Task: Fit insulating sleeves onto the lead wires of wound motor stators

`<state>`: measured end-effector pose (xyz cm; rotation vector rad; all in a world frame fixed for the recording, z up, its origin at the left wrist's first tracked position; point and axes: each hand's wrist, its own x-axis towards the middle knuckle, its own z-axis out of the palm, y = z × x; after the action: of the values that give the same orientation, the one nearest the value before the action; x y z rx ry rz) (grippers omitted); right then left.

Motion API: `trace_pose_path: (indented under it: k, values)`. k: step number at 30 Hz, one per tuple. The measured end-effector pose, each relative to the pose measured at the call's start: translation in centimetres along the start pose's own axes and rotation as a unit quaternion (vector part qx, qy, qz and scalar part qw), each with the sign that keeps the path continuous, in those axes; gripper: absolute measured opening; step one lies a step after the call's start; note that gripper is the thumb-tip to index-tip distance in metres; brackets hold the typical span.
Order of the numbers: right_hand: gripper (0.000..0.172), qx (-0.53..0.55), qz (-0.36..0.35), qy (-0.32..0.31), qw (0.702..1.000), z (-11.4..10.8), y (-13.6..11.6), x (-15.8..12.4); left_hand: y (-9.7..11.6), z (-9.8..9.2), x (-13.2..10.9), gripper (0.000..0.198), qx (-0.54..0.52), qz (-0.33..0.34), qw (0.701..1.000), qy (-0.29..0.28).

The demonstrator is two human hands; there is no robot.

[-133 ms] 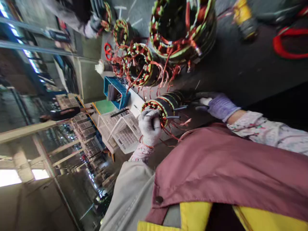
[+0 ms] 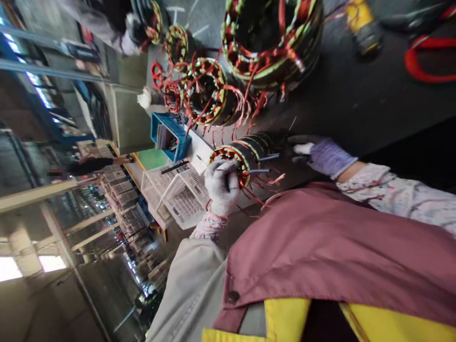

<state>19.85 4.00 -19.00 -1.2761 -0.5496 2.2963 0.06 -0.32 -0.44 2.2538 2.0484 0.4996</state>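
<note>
A small motor stator (image 2: 246, 151) lies on its side on the dark bench, with green-yellow edging, copper-red windings and loose wire ends. My left hand (image 2: 223, 186), in a white glove, is curled against its left end, fingers closed at the winding rim; the fingertips are partly hidden. Two grey sleeves (image 2: 259, 171) stick out from the stator's near side. Just beyond the stator's right end is my right hand (image 2: 322, 154), in a purple glove with dark fingers. Its fingers stretch toward the stator, thumb apart, and a thin wire (image 2: 292, 124) rises close by.
A large stator (image 2: 309, 54) and a medium stator (image 2: 230, 102) stand behind. A yellow-handled tool (image 2: 361, 21) and a red loop (image 2: 409, 59) lie at upper right. Left are a blue bin (image 2: 183, 148) and white baskets (image 2: 187, 197). A co-worker's gloved hand (image 2: 135, 31) is at upper left.
The view has shifted slightly, so the background at left sits a little further left. Both hands keep nearly the same places by the stator.
</note>
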Motion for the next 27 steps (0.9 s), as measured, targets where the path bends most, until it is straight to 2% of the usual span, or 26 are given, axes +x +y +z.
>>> trace_pose_path:
  k: [3,5,9,15,22,27]
  values:
    - [0.024,-0.019,0.037,0.028,0.999,-0.1,-0.5,0.0,0.1,0.0,0.0,0.019,-0.002,0.001,1.0,0.001]
    - [0.026,-0.04,0.035,0.048,0.997,-0.2,-0.8,0.2,0.1,0.0,0.1,0.021,-0.003,-0.001,1.0,-0.007]
    - [0.026,-0.121,-0.009,0.112,0.986,-0.2,-0.8,-0.1,0.2,-0.2,0.2,0.026,0.013,-0.013,0.999,-0.032]
    - [0.023,-0.255,-0.07,0.191,0.945,0.8,0.6,-1.6,0.1,-0.2,0.1,0.025,0.013,-0.014,0.999,-0.035]
    - [0.028,-0.313,-0.126,0.201,0.92,2.2,1.2,-0.5,0.0,-0.1,0.2,0.022,0.006,0.004,1.0,-0.016]
    - [0.031,-0.338,-0.145,0.204,0.907,1.8,1.4,-0.6,-0.1,0.0,0.2,0.017,-0.005,0.032,0.999,0.01]
